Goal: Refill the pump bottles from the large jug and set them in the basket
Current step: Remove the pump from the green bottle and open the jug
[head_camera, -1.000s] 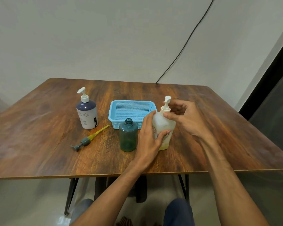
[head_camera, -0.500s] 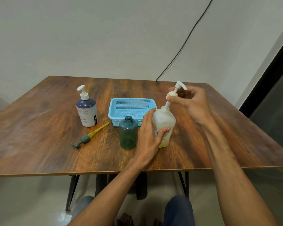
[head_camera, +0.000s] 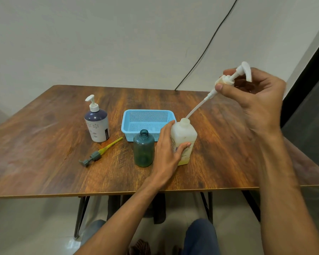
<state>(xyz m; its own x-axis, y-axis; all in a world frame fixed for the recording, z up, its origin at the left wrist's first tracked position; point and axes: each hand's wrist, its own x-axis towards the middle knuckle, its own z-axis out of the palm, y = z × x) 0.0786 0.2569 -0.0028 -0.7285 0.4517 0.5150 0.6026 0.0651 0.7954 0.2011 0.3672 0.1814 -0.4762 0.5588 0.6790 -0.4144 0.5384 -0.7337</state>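
My left hand [head_camera: 168,144] grips the side of a cream square bottle [head_camera: 185,137] standing on the table, its neck uncovered. My right hand [head_camera: 256,100] holds that bottle's white pump head [head_camera: 234,75] up and to the right; the dip tube [head_camera: 196,107] slants down with its tip still at the bottle's mouth. A teal bottle [head_camera: 143,150] without a cap stands just left of my left hand. Its grey pump with a yellow tube [head_camera: 99,153] lies on the table. A white and navy pump bottle [head_camera: 97,124] stands further left. The light blue basket [head_camera: 134,124] sits empty behind the teal bottle.
The wooden table [head_camera: 44,162] has its front edge close to me and its right edge beside my right forearm. A black cable [head_camera: 206,48] runs down the wall behind. My knees [head_camera: 201,234] show below the table.
My right hand has unscrewed the white pump and lifted it up and to the right, drawing the tube almost out of the cream bottle. My left hand has kept its hold on the bottle.
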